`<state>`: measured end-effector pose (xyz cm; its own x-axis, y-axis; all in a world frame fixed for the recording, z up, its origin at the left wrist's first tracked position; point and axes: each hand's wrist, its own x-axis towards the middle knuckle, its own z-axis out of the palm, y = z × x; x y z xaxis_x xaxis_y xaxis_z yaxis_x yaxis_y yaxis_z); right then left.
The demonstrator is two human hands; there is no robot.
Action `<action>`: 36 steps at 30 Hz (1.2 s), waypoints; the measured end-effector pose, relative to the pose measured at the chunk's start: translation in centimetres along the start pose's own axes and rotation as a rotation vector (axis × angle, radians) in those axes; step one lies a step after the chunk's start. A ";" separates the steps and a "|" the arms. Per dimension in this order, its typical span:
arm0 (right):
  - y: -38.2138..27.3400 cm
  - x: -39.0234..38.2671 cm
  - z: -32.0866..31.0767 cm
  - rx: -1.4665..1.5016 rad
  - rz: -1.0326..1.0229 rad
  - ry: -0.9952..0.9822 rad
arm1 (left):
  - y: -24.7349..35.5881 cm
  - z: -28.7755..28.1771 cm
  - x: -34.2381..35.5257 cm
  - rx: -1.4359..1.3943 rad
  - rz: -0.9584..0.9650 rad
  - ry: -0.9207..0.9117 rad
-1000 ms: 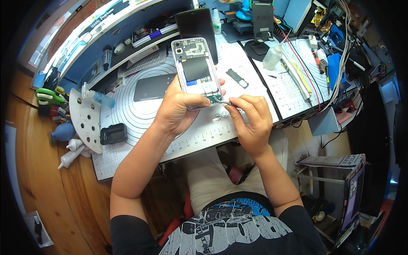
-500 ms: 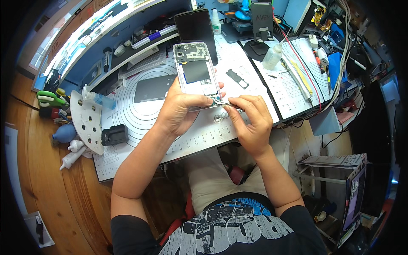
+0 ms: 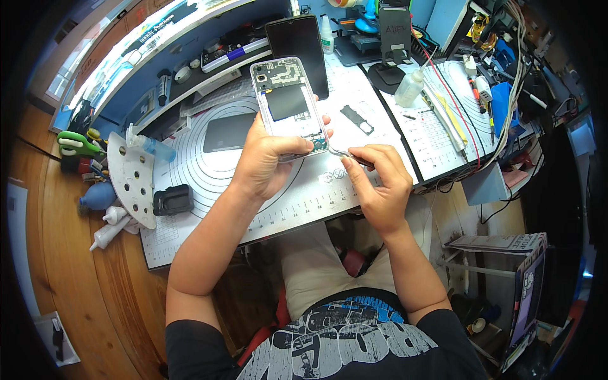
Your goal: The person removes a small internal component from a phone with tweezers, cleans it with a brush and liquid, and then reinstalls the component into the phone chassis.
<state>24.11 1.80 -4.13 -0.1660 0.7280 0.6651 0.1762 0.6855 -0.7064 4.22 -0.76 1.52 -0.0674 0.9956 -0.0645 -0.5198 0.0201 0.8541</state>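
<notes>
My left hand is closed on an opened phone, held upright with its circuit board and dark inner panel exposed and my thumb over its lower end. My right hand pinches curved metal tweezers, their tip at the phone's lower right corner. Behind the phone stands a dark phone or screen. A flat dark phone lies on the white printed mat, and a small dark plate lies right of the held phone.
A perforated white holder, green scissors and a black case stand at the left. A clear bottle, black phone stand, cables and tools crowd the right. A shelf runs along the back.
Since half a second ago the phone in my left hand has risen slightly leftward. My right hand has moved a little right, drawing the tweezers toward the phone's lower right corner.
</notes>
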 end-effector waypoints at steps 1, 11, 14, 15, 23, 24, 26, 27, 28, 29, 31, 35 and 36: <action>0.0 0.0 0.0 0.000 0.000 0.000 | 0.1 -0.1 0.0 0.005 0.002 0.000; 0.3 0.0 0.1 -0.014 -0.029 -0.003 | 0.4 0.0 -0.1 0.050 -0.011 -0.032; 0.5 0.0 0.2 -0.052 -0.070 0.005 | 0.4 -0.1 -0.1 0.059 -0.014 -0.035; 0.6 0.0 0.2 -0.080 -0.101 0.012 | 0.3 -0.2 -0.1 0.069 -0.018 -0.031; 0.5 0.0 0.3 -0.124 -0.167 0.018 | -0.3 -0.6 0.0 0.108 -0.087 -0.039; 0.4 0.0 0.2 -0.090 -0.130 0.007 | -0.4 -0.6 0.0 0.119 -0.071 -0.040; 0.3 0.0 0.1 -0.066 -0.103 -0.003 | -0.4 -0.5 0.0 0.130 -0.056 -0.042; 0.3 0.0 0.1 -0.040 -0.076 -0.013 | -0.3 -0.5 0.0 0.135 -0.053 -0.041; 0.3 0.0 0.1 -0.040 -0.077 -0.014 | -0.2 -0.5 0.0 0.140 -0.050 -0.041; 0.3 0.0 0.1 -0.050 -0.082 -0.015 | -0.2 -0.5 0.0 0.140 -0.050 -0.040; 0.3 0.0 0.1 -0.060 -0.088 -0.017 | -0.2 -0.5 0.0 0.129 -0.048 -0.035; 0.3 0.1 0.2 -0.072 -0.099 -0.012 | -0.2 -0.5 0.0 0.131 -0.041 -0.032; 0.2 0.1 0.2 -0.072 -0.104 -0.013 | -0.2 -0.4 -0.1 0.138 -0.047 -0.035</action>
<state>23.90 2.03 -4.26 -0.1990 0.6534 0.7304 0.2262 0.7558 -0.6145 3.96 -0.86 1.15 -0.0149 0.9958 -0.0902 -0.3996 0.0768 0.9135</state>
